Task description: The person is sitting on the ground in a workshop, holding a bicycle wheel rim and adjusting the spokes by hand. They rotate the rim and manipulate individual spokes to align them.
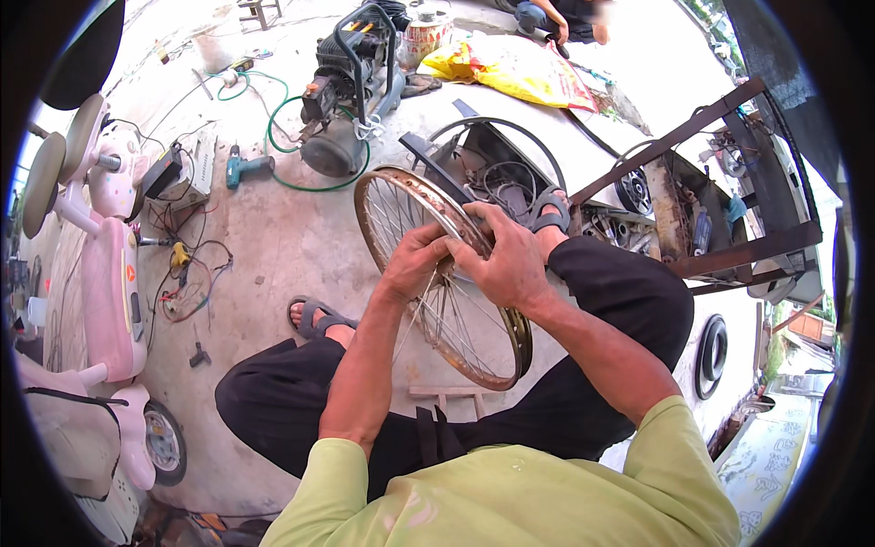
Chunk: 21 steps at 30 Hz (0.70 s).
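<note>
A rusty spoked bicycle wheel (427, 193) stands tilted between my knees, its lower edge near the ground. My left hand (417, 262) has its fingers closed at the rim's near side, thumb and fingertips pressed together by the spokes. Against it, my right hand (504, 260) grips the rim with fingers over the far side and the thumb pointing toward my left hand. The fingertips meet over the wheel, so whatever lies under them is hidden. Below the wheel, a small wooden stool or frame (447, 392) shows partly.
Ahead stands an air compressor (335, 150) with a green hose; a cordless drill (244, 170) lies left of it. A pink scooter (111, 283) lines the left side. On the right are a rusty metal frame (729, 263) and a black tyre (703, 360). Another person (538, 14) crouches beyond a yellow sack (519, 68).
</note>
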### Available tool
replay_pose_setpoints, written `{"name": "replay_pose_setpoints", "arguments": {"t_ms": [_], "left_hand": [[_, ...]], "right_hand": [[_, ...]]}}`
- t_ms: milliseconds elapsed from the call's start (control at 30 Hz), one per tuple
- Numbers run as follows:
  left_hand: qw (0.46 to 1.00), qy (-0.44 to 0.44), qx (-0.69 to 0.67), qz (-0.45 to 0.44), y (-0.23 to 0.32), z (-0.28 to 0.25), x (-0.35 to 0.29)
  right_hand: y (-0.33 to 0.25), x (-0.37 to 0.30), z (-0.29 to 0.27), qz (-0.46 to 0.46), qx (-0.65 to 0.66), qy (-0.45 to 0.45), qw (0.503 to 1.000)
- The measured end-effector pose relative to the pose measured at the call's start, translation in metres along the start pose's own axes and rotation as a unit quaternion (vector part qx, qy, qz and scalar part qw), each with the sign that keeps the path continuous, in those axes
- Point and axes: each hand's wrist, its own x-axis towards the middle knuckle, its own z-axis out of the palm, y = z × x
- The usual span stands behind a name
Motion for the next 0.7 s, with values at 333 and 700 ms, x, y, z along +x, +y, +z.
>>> {"name": "replay_pose_setpoints", "arguments": {"t_ms": [333, 700], "left_hand": [[0.998, 0.026, 0.02, 0.05, -0.006, 0.011, 0.005], [0.977, 0.152, 0.07, 0.135, -0.025, 0.031, 0.006]], "right_hand": [[0.014, -0.001, -0.001, -0.091, -0.017, 0.059, 0.994], [0.025, 0.001, -0.011, -0.075, -0.009, 0.062, 0.995]]}}
